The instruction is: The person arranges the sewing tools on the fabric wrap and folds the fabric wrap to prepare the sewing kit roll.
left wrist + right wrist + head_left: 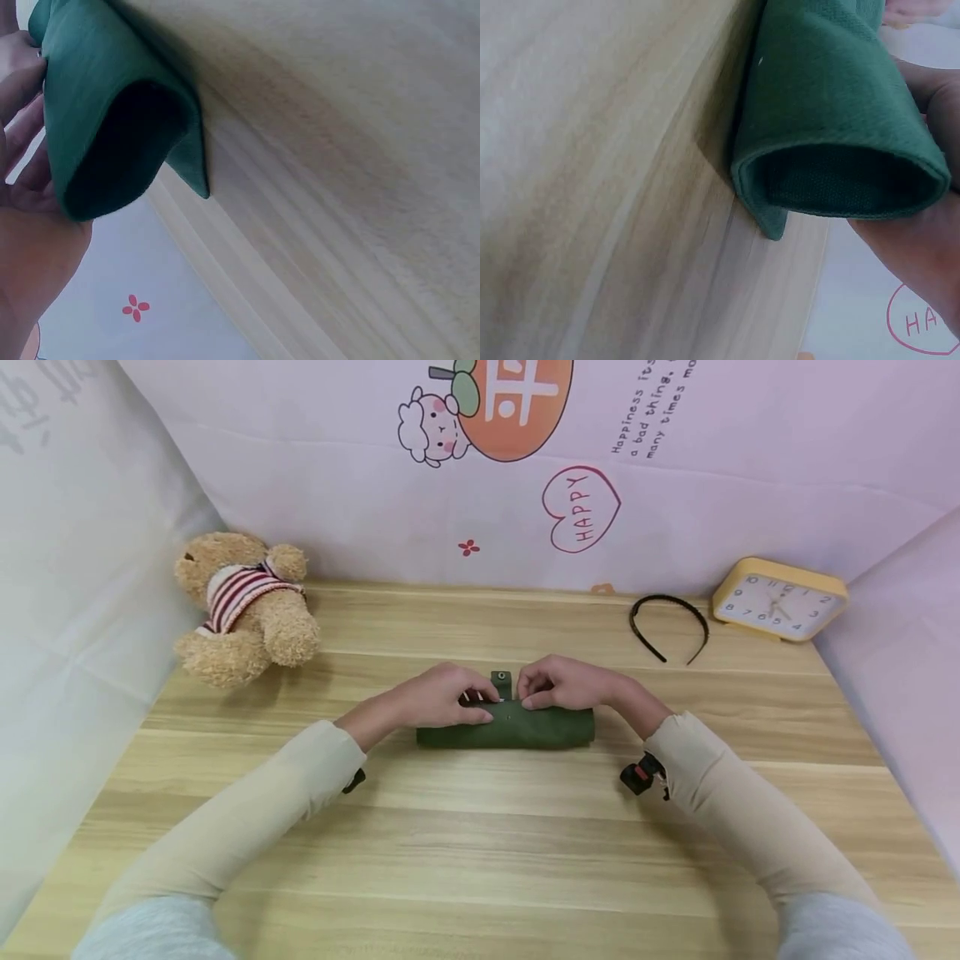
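A green fabric roll-up pouch [543, 728] lies rolled across the table in front of me. From the middle of its far side sticks up a short strap [502, 682] with a metal snap. My left hand [442, 696] grips the roll left of the strap, its thumb on top and its fingers bent over the far side. Just right of the strap, my right hand [566, 683] pinches the upper edge, fingers curled. Both wrist views look into hollow ends of the roll [97, 97], [832, 97], each with a loose flap corner hanging below. The far-side fingertips are partly hidden.
A teddy bear [266, 618] in a striped shirt lies at the back left. A black headband [670, 598] and a yellow-framed clock [780, 599] are at the back right. A printed cloth backdrop [360, 518] rises behind the wooden table [480, 852].
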`<state>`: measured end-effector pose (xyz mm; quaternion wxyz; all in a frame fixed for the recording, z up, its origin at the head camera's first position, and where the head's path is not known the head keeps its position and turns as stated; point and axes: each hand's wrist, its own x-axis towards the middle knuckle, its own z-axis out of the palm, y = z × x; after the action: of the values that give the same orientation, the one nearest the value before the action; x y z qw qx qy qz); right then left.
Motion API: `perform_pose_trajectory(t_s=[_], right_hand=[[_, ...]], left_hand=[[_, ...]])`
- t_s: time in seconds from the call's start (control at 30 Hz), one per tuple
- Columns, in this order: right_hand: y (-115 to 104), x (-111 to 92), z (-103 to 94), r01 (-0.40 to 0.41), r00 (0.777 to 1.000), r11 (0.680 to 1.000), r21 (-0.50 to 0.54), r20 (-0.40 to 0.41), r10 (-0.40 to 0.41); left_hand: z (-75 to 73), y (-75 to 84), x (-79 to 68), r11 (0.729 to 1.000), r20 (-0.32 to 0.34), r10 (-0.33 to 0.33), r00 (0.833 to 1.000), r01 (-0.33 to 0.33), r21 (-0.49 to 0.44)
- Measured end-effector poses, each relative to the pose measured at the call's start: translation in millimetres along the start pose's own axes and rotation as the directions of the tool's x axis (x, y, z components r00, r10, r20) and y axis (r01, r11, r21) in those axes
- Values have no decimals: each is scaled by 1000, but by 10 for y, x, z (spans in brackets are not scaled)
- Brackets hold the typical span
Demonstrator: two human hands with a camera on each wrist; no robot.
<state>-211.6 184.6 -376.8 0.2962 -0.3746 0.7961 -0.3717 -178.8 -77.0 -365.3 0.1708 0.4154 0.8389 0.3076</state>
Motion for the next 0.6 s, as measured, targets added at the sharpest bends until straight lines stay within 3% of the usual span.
perform_pose_trajectory(t_s=[0.2, 0.3, 0.43, 0.6], right_hand=[[43, 26, -13, -15, 999, 1000, -22, -32, 14], [28, 29, -11, -29, 999, 999, -43, -45, 27], [1, 38, -7, -66, 995, 996, -65, -76, 61], [-36, 76, 14, -98, 985, 994, -54, -149, 89]], left_hand=[[106, 75, -45, 979, -74, 83, 994, -68, 192], [191, 149, -58, 960, -87, 85, 993, -58, 275], [251, 141, -63, 949, -107, 66, 992, -29, 314], [260, 14, -89, 956, -101, 49, 994, -17, 292]])
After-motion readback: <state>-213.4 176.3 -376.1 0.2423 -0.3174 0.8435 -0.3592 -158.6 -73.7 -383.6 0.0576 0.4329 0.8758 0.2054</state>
